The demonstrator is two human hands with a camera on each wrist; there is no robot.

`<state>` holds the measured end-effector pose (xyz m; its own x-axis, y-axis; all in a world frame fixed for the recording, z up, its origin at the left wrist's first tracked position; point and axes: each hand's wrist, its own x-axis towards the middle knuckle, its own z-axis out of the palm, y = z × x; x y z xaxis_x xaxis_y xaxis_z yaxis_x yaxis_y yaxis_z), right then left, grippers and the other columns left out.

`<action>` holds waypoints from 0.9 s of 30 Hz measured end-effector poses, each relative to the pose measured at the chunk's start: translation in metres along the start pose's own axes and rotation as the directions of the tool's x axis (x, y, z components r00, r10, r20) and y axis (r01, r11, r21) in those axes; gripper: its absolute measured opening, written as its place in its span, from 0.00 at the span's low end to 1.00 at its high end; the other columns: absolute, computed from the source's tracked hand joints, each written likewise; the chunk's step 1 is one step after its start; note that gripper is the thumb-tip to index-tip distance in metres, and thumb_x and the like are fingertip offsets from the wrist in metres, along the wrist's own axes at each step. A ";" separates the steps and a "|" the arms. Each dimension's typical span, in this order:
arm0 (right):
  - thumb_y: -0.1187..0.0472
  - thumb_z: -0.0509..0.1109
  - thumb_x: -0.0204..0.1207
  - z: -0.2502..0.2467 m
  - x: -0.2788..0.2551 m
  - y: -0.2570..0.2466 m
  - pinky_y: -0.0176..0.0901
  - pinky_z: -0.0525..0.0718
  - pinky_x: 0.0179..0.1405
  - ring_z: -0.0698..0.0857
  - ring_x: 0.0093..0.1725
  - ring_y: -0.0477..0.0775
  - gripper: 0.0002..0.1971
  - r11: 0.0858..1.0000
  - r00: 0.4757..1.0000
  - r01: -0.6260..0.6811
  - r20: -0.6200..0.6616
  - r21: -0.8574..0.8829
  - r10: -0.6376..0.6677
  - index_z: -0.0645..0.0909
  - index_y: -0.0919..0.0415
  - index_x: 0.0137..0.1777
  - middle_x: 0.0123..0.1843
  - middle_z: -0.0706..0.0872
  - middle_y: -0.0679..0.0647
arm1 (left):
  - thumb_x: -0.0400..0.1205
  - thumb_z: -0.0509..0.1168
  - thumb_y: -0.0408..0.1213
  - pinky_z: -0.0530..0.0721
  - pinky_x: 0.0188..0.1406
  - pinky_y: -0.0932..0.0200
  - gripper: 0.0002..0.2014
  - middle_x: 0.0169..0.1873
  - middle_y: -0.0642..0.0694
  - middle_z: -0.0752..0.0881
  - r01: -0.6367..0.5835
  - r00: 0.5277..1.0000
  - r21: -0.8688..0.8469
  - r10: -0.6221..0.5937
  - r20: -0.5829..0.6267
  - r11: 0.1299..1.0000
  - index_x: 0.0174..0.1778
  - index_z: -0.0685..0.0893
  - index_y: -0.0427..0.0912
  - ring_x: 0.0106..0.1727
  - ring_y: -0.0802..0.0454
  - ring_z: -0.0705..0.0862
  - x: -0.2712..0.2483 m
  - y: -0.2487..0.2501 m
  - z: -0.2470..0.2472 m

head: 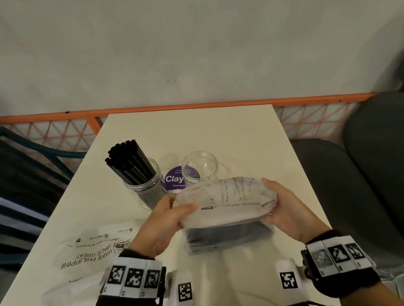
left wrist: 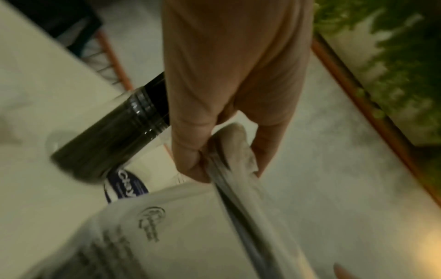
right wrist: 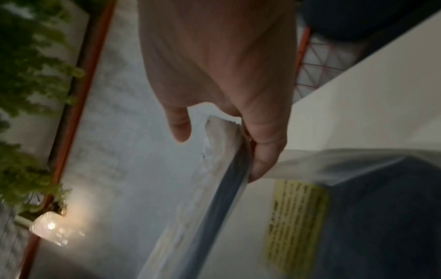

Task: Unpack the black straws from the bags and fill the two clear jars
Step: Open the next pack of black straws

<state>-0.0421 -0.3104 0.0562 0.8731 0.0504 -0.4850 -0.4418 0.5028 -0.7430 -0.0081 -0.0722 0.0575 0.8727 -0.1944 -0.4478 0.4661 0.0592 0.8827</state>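
Note:
A clear printed plastic bag (head: 227, 204) with black straws (head: 227, 236) dark inside its lower part is held above the white table (head: 194, 134). My left hand (head: 174, 216) pinches its left edge, thumb on top; the bag's edge (left wrist: 236, 156) shows between those fingers. My right hand (head: 278, 204) grips the right edge (right wrist: 229, 151). Beyond the bag stand two clear jars: the left jar (head: 145, 182) is packed with black straws (head: 128, 159), the right jar (head: 200, 167) holds none.
An emptied printed bag (head: 99, 247) lies flat at the table's front left. A purple round label (head: 174, 178) sits between the jars. Dark chairs (head: 368, 162) stand to the right and a blue-framed one (head: 26, 168) to the left. An orange mesh rail (head: 192, 106) runs behind.

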 end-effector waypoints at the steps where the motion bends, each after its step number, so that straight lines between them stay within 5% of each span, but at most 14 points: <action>1: 0.57 0.59 0.82 0.000 0.001 0.004 0.45 0.86 0.45 0.89 0.52 0.52 0.14 0.995 0.999 0.044 -0.027 -0.095 -0.046 0.79 0.62 0.61 0.56 0.89 0.58 | 0.77 0.68 0.29 0.85 0.48 0.54 0.17 0.56 0.41 0.82 -0.015 0.996 0.073 0.022 -0.089 0.997 0.60 0.74 0.37 0.51 0.49 0.84 0.001 -0.001 0.002; 6: 0.64 0.67 0.78 -0.007 0.009 0.016 0.50 0.85 0.53 0.86 0.51 0.55 0.07 0.789 0.905 0.157 -0.234 -0.594 -0.356 0.82 0.61 0.54 0.53 0.88 0.59 | 0.75 0.70 0.39 0.77 0.49 0.58 0.19 0.58 0.44 0.75 -0.137 0.903 0.503 0.317 -0.291 0.853 0.59 0.72 0.41 0.53 0.50 0.78 0.010 -0.011 0.004; 9: 0.64 0.69 0.76 -0.013 0.012 0.018 0.51 0.87 0.53 0.86 0.52 0.56 0.10 0.774 0.855 0.183 -0.290 -0.606 -0.430 0.83 0.61 0.56 0.50 0.88 0.57 | 0.74 0.70 0.36 0.73 0.43 0.60 0.12 0.47 0.44 0.81 -0.168 0.860 0.677 0.443 -0.255 0.716 0.52 0.80 0.38 0.47 0.48 0.79 0.008 -0.016 -0.001; 11: 0.67 0.66 0.77 -0.016 0.012 0.016 0.52 0.86 0.54 0.86 0.53 0.58 0.07 0.805 0.867 0.189 -0.289 -0.563 -0.406 0.84 0.61 0.52 0.51 0.88 0.59 | 0.75 0.69 0.33 0.74 0.41 0.59 0.05 0.38 0.45 0.85 -0.187 0.860 0.701 0.459 -0.221 0.688 0.45 0.86 0.36 0.41 0.47 0.80 0.007 -0.019 -0.008; 14: 0.72 0.60 0.80 -0.022 0.010 0.011 0.48 0.84 0.53 0.86 0.52 0.58 0.09 0.963 0.952 0.105 -0.255 -0.249 -0.169 0.82 0.66 0.49 0.50 0.87 0.63 | 0.76 0.66 0.26 0.82 0.40 0.57 0.07 0.31 0.47 0.87 -0.152 0.942 0.524 0.283 -0.179 0.838 0.38 0.89 0.38 0.37 0.51 0.82 0.006 -0.024 -0.017; 17: 0.71 0.58 0.78 -0.031 0.008 0.009 0.51 0.83 0.51 0.85 0.52 0.61 0.09 0.996 0.968 -0.085 -0.238 -0.033 0.075 0.78 0.69 0.54 0.51 0.86 0.64 | 0.79 0.60 0.22 0.86 0.36 0.62 0.12 0.31 0.49 0.91 -0.007 0.999 0.149 0.012 -0.038 0.989 0.40 0.87 0.39 0.38 0.52 0.86 0.003 -0.024 -0.019; 21: 0.68 0.58 0.76 -0.023 0.009 0.012 0.58 0.81 0.55 0.82 0.56 0.63 0.11 0.931 0.955 -0.180 -0.284 -0.317 0.088 0.79 0.67 0.53 0.56 0.84 0.65 | 0.77 0.61 0.32 0.88 0.42 0.52 0.11 0.43 0.40 0.91 0.157 0.974 -0.140 -0.129 0.188 0.978 0.51 0.84 0.32 0.45 0.46 0.86 0.000 -0.024 -0.010; 24: 0.65 0.55 0.79 -0.002 0.007 0.020 0.49 0.81 0.43 0.81 0.46 0.56 0.10 0.854 0.964 -0.208 -0.248 -0.476 0.096 0.78 0.61 0.48 0.47 0.84 0.58 | 0.75 0.58 0.38 0.86 0.48 0.49 0.19 0.53 0.36 0.88 0.210 0.948 -0.235 -0.139 0.287 0.949 0.59 0.82 0.34 0.51 0.43 0.86 -0.003 -0.015 0.006; 27: 0.60 0.52 0.80 0.005 0.011 0.029 0.45 0.76 0.38 0.80 0.40 0.55 0.12 0.840 0.962 -0.203 -0.264 -0.504 0.073 0.77 0.60 0.47 0.41 0.82 0.57 | 0.78 0.51 0.33 0.88 0.34 0.56 0.20 0.38 0.40 0.91 0.177 0.962 -0.271 -0.108 0.252 0.946 0.39 0.91 0.38 0.37 0.47 0.90 -0.002 -0.005 0.014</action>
<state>-0.0442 -0.2911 0.0320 0.7526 -0.1429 -0.6428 -0.6518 -0.0226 -0.7581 -0.0138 -0.0857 0.0560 0.7523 -0.4402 -0.4902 0.6351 0.2870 0.7171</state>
